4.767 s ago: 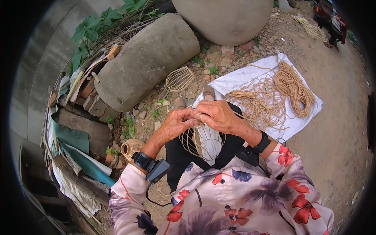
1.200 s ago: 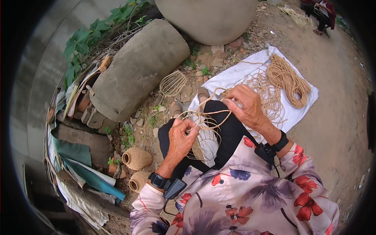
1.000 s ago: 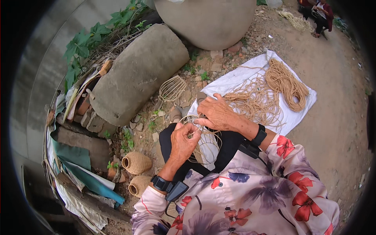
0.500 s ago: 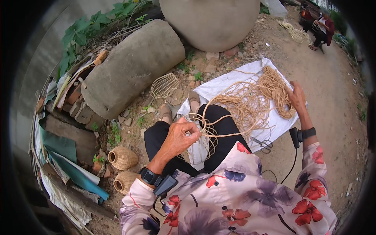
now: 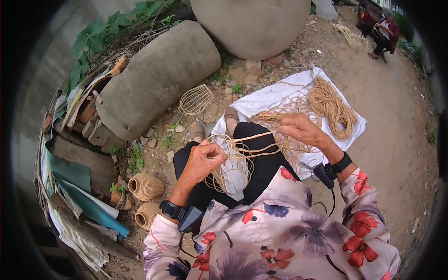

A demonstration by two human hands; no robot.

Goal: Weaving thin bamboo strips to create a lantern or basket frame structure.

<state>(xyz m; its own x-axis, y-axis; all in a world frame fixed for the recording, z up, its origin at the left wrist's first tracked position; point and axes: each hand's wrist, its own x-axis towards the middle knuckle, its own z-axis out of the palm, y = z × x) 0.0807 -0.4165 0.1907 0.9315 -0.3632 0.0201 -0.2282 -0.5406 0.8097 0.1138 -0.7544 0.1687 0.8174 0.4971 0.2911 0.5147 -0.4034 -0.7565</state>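
Note:
My left hand (image 5: 201, 162) grips a small wire cage frame (image 5: 230, 166) resting on my lap, with tan cord partly wound around it. My right hand (image 5: 303, 131) is out to the right, pinching strands of that tan cord (image 5: 255, 136), which run taut back to the frame. Beyond my right hand a loose coil of the same cord (image 5: 330, 108) lies on a white cloth (image 5: 266, 96) spread on the ground. Both wrists carry black bands with small devices.
A bare wire frame (image 5: 195, 99) lies on the dirt by a big concrete cylinder (image 5: 156, 79). Two finished woven covers (image 5: 145, 186) sit at my left beside stacked boards and scraps. A large round stone vessel (image 5: 252, 25) stands ahead. Another person (image 5: 385, 32) sits far right.
My right hand, first close to the left at the frame, swung out to the cord pile on the cloth and now draws the strands back taut. My left hand stayed on the frame.

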